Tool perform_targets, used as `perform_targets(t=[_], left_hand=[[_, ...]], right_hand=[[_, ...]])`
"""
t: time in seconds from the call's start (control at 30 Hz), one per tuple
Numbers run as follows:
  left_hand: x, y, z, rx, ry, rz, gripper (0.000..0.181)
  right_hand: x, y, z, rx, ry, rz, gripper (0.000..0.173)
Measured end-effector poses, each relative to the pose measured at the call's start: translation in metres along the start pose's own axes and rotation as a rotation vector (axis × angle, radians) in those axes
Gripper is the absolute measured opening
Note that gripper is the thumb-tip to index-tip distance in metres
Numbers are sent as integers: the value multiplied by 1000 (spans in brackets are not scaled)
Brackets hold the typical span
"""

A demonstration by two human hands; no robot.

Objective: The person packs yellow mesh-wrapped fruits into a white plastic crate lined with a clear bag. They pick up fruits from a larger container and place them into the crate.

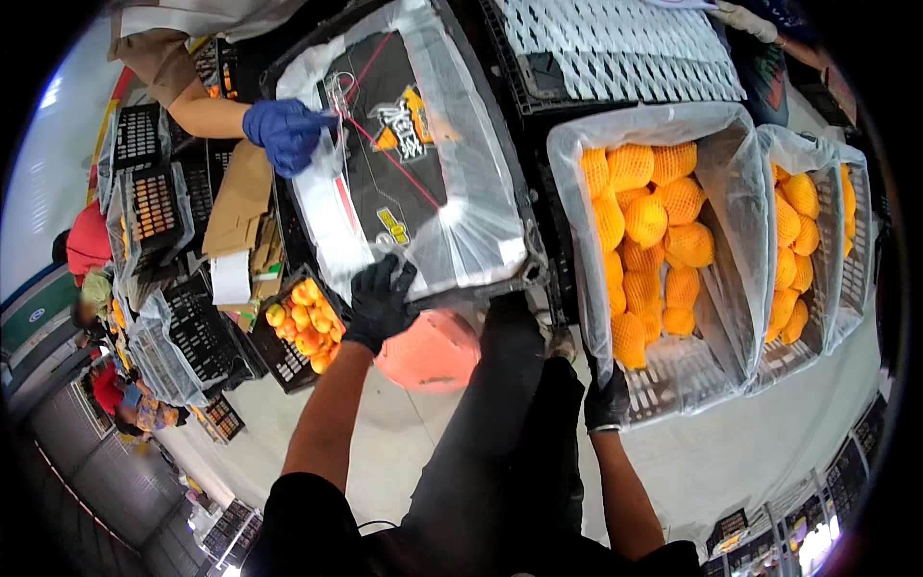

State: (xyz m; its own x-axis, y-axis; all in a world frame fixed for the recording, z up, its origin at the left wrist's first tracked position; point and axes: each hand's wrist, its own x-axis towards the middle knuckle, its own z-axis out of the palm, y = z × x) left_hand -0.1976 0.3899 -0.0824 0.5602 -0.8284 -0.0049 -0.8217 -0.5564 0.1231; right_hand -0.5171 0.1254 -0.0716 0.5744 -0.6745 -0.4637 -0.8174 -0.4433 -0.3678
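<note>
My left hand (378, 299), in a black glove, rests with its fingers spread on the near edge of a plastic-lined crate. On that crate lies a dark printed cardboard sheet (375, 65), crossed by red string (404, 172). A co-worker's blue-gloved hand (292, 135) touches the crate's left side by the string. My right hand (607, 397), also black-gloved, is at the near left corner of a plastic-lined crate (652, 119) of orange fruit in foam nets (645, 220); its fingers are partly hidden by the liner, so its grip is unclear.
A red plastic stool (429, 353) stands on the floor between my hands. Left of it is a black crate of unwrapped orange fruit (306, 317), near flattened cardboard (238, 202) and stacked crates (195, 335). More lined fruit crates (800, 144) stand at right. Another person's gloved hand (746, 21) shows at top right.
</note>
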Motion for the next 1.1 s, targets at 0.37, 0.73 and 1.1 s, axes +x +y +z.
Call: perform_targets(t=[0.37,0.73,1.1], left_hand=[[4,3,-11,-42,-30,21,69],[18,11,-25,-29,-19,34,71],[12,1,-30,-149,-160,20,63]], right_hand=[[-3,20,14,111,51,-13,37],[-9,23,23,213,46,157,32],[-11,34,23,47,254,-139,30]])
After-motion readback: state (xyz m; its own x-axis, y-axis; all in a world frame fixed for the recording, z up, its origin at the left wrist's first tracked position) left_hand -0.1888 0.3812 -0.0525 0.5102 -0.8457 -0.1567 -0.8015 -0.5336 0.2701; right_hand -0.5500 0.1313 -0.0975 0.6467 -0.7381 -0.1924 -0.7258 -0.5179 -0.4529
